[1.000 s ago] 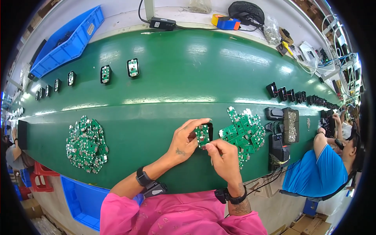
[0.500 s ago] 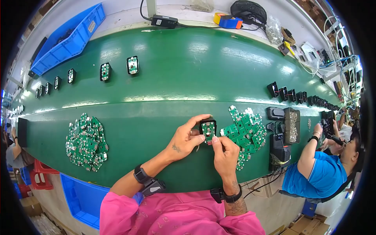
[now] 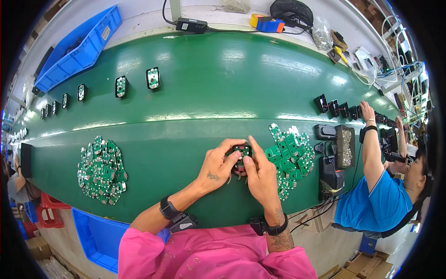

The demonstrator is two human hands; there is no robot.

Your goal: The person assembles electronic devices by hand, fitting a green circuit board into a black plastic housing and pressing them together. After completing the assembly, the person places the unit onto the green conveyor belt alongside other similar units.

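Note:
A small black plastic case (image 3: 249, 151) with a green circuit board (image 3: 242, 157) in it sits between my hands above the green table. My left hand (image 3: 217, 165) is closed round its left side, thumb on the board. From the right, my right hand (image 3: 263, 179) grips the same case, its thumb pressing on the board and its index finger stretched along the far side. My fingers hide much of the case. Just right of my right hand lies a pile of green circuit boards (image 3: 293, 156). Another board pile (image 3: 102, 172) lies farther left.
Cases with boards (image 3: 153, 78) stand in a row at the far left; dark cases (image 3: 320, 103) line the far right. A blue crate (image 3: 79, 56) is at the back left. Beside a parts tray (image 3: 344, 146) and black charger (image 3: 331, 172), a co-worker in blue (image 3: 374, 204) reaches forward.
My right hand has moved up and round the case, its thumb now on the board. The co-worker's arm has stretched forward to the row of dark cases.

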